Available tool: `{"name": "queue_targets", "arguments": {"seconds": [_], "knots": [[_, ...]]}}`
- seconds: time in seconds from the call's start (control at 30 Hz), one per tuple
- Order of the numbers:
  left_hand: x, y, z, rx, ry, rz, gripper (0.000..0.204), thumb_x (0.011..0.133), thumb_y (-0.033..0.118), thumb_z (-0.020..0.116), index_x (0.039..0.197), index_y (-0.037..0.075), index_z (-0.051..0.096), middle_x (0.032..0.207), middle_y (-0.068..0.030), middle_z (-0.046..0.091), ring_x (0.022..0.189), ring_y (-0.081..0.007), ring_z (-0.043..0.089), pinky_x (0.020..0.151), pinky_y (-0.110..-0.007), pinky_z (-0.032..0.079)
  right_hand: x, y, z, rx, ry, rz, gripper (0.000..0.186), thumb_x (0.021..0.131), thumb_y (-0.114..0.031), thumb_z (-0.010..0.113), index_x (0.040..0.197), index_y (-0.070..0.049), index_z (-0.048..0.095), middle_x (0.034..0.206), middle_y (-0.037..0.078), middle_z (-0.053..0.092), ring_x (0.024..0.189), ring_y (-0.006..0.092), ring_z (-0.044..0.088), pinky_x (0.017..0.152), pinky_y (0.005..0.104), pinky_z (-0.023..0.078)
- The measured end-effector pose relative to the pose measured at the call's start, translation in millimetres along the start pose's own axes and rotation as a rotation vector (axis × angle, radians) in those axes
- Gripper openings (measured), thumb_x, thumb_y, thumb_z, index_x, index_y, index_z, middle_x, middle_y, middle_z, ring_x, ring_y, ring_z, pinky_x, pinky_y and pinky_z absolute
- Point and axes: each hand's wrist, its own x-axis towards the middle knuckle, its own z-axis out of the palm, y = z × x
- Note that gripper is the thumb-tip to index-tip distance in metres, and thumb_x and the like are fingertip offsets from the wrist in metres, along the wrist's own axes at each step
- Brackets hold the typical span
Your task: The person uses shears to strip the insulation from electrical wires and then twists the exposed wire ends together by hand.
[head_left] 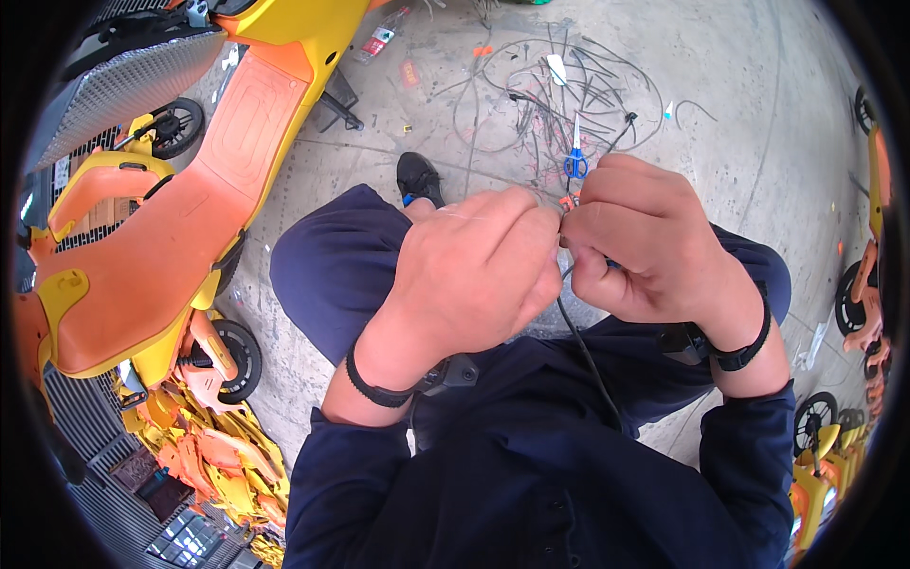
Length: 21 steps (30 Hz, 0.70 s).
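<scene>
My left hand (pixel 479 266) and my right hand (pixel 654 242) meet over my lap, both with fingers closed in a pinch. A thin black cable (pixel 589 353) comes up across my lap into the gap between them. Its end is mostly hidden behind the fingertips, so I cannot make out its tip. Just beyond my right hand, blue-handled scissors (pixel 575 163) lie on the floor, blades pointing away. Black straps with small dark boxes circle both wrists.
A tangle of dark cut wires (pixel 578 95) covers the floor ahead, with a white scrap (pixel 556 69) on it. A plastic bottle (pixel 382 36) lies farther left. An orange and yellow scooter (pixel 161 228) stands close on my left, a pile of orange and yellow panels (pixel 223 460) behind it.
</scene>
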Motion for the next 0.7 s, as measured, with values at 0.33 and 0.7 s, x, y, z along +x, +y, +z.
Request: {"name": "queue_targets", "arguments": {"seconds": [0.33, 0.7], "knots": [[1, 0, -7, -0.09, -0.043, -0.015, 0.013, 0.064, 0.003, 0.064, 0.076, 0.004, 0.06, 0.067, -0.0077, 0.055, 0.052, -0.0241, 0.053, 0.046, -0.031, 0.043, 1, -4, 1, 0.095, -0.04, 0.025, 0.012, 0.064, 0.003, 0.063, 0.068, -0.003, 0.054, 0.063, 0.007, 0.043, 0.055, 0.0253, 0.048, 0.046, 0.0345, 0.04], [4, -6, -7, -0.404, -0.016, -0.06, 0.009, 0.069, 0.009, 0.063, 0.073, 0.008, 0.055, 0.064, -0.0055, 0.049, 0.053, -0.0251, 0.053, 0.045, -0.034, 0.041, 2, -8, -5, 0.254, -0.072, 0.135, 0.011, 0.062, 0.004, 0.062, 0.07, -0.003, 0.058, 0.065, 0.007, 0.05, 0.057, 0.0253, 0.051, 0.048, 0.0331, 0.041]]}}
